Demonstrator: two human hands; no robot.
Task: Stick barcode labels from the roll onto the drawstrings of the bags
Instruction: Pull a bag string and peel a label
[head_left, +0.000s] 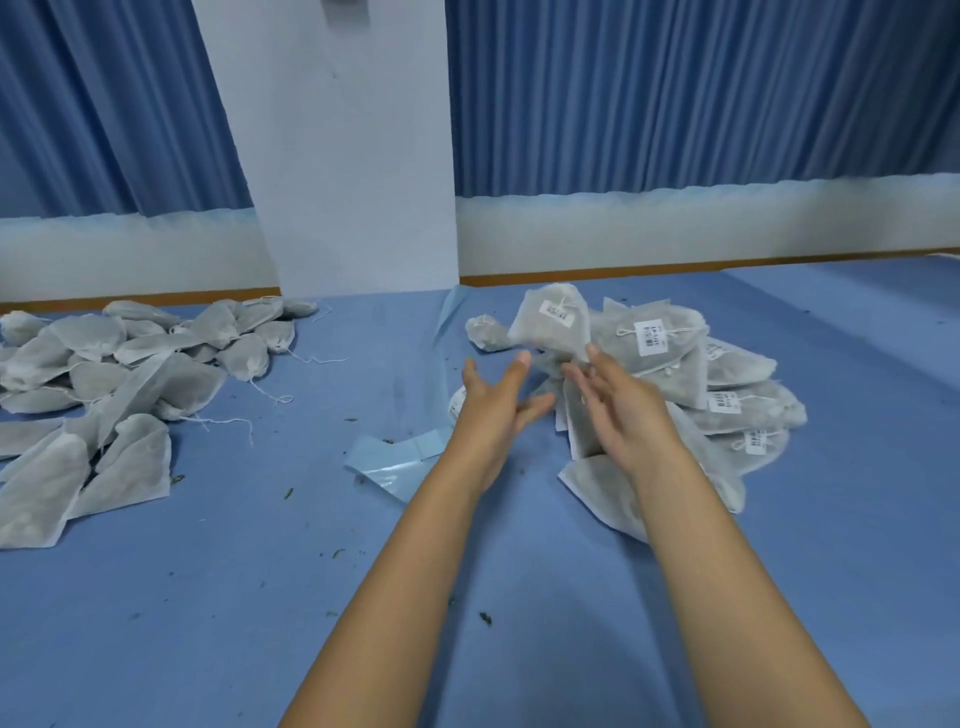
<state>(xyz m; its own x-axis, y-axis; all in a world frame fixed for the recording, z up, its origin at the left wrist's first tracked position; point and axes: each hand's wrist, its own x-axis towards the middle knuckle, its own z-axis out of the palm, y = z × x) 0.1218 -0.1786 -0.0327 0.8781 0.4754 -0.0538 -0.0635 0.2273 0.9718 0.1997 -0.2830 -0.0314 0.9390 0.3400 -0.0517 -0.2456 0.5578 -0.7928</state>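
While your left hand (496, 395) and right hand (618, 410) face each other, fingers straight and spread and gripping nothing, a soft, pillowy grey fabric bag (540, 332) with a white barcode label (557, 310) hangs just past your fingertips, above the labelled heap (727, 374) at the bench's (260, 571) far right. I cannot tell whether they touch. Unlabelled bags (130, 374) lie far left.

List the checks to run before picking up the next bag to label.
1. Left hand free: ok, open, empty.
2. Right hand free: ok, open, empty.
3. Labelled grey mesh bag lying on the labelled pile at right: cannot tell, it sits just beyond both hands.
4. Unlabelled grey bags available: ok, heap at left.
5. Label roll within reach: cannot tell, only a pale blue backing strip shows.
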